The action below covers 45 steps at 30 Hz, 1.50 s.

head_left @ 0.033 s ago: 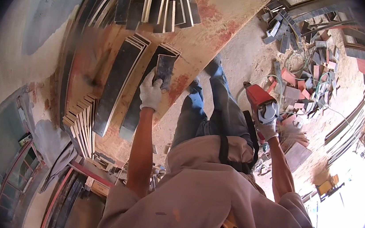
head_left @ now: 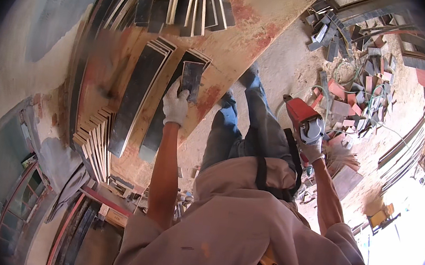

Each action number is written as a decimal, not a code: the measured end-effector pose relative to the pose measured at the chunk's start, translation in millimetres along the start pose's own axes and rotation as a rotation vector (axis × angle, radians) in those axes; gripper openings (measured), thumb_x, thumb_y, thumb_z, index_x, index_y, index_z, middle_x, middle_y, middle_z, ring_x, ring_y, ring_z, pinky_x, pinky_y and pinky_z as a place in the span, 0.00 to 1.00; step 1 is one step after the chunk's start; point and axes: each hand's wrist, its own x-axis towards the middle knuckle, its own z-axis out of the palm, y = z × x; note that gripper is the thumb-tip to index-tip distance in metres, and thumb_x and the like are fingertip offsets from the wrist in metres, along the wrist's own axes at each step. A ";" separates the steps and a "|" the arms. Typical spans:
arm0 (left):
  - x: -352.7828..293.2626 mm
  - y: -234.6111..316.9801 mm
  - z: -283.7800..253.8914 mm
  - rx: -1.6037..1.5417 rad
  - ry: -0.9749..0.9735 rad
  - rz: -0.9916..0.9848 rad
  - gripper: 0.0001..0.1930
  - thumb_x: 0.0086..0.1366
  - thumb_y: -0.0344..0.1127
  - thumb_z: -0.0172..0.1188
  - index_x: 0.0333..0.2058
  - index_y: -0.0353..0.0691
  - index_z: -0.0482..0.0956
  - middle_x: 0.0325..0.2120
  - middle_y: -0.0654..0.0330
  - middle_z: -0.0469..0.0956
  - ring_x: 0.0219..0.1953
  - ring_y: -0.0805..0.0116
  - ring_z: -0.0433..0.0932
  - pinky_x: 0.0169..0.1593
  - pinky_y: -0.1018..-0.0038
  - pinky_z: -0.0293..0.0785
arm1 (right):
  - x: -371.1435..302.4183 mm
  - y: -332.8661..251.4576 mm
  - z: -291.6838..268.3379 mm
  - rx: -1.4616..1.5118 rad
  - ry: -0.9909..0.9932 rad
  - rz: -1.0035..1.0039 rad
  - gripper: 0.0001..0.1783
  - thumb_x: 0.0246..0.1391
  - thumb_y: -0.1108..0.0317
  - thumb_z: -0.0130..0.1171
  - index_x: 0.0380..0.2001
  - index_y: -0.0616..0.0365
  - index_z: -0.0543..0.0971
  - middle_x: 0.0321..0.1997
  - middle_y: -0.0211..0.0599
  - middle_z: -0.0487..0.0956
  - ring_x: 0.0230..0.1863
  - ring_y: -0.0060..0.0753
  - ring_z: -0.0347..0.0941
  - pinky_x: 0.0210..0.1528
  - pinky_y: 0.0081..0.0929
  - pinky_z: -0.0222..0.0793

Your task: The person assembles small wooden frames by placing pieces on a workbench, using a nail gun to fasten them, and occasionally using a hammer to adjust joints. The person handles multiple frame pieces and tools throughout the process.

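Observation:
My left hand (head_left: 175, 107), in a pale work glove, is closed on the lower left edge of a short dark board (head_left: 191, 78). That piece lies over the near end of a stack of long dark boards (head_left: 162, 122) with pale edges. Off to the right, my gloved right hand (head_left: 313, 149) grips a red nail gun (head_left: 299, 110) with a round grey end cap. Its narrow nose points away from me, to the far left. The fingers round its handle are partly hidden by the tool body. A second stack of long boards (head_left: 139, 99) is left of my left hand.
Short dark pieces (head_left: 186, 13) rest at the far end of the stained work surface (head_left: 267, 9). Several upright boards (head_left: 99, 138) lean together at the near left. Scattered offcuts (head_left: 339, 89) and a thin green hose (head_left: 378, 106) litter the floor to the right.
The short board and my left hand have shifted very slightly away from me. My right hand and the nail gun look the same.

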 end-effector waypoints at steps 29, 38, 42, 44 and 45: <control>4.1 -13.3 1.2 0.675 0.300 0.475 0.43 0.49 0.40 0.80 0.63 0.37 0.70 0.60 0.47 0.74 0.63 0.42 0.70 0.66 0.49 0.66 | 12.6 -18.4 -4.6 -0.324 -0.274 0.106 0.23 0.62 0.55 0.60 0.59 0.45 0.79 0.62 0.39 0.78 0.66 0.49 0.71 0.70 0.45 0.64; 25.9 -43.8 26.9 0.396 0.287 0.202 0.46 0.51 0.44 0.81 0.65 0.36 0.66 0.60 0.38 0.72 0.61 0.40 0.71 0.64 0.47 0.68 | 31.2 -42.8 -9.9 -0.507 -0.245 -0.155 0.24 0.60 0.58 0.60 0.59 0.45 0.79 0.63 0.38 0.77 0.66 0.49 0.70 0.73 0.45 0.60; 32.9 -55.3 33.7 0.463 0.362 0.366 0.47 0.53 0.46 0.79 0.67 0.35 0.66 0.64 0.37 0.70 0.67 0.37 0.68 0.70 0.47 0.63 | 45.1 -47.8 -8.8 -0.610 -0.202 -0.374 0.22 0.59 0.59 0.60 0.56 0.49 0.79 0.60 0.39 0.78 0.63 0.49 0.72 0.71 0.45 0.62; 34.4 -56.4 32.6 0.470 0.336 0.348 0.46 0.54 0.47 0.79 0.67 0.36 0.67 0.66 0.38 0.70 0.68 0.39 0.67 0.72 0.49 0.62 | 50.6 -52.5 -8.5 -0.636 -0.138 -0.484 0.21 0.58 0.59 0.62 0.55 0.49 0.80 0.58 0.38 0.80 0.61 0.48 0.73 0.67 0.45 0.64; 33.5 -56.1 33.2 0.478 0.338 0.335 0.46 0.54 0.47 0.79 0.67 0.35 0.68 0.66 0.39 0.70 0.68 0.39 0.67 0.72 0.49 0.61 | 53.9 -56.7 -8.4 -0.649 -0.104 -0.539 0.21 0.58 0.58 0.63 0.54 0.49 0.80 0.56 0.38 0.81 0.61 0.48 0.73 0.66 0.45 0.65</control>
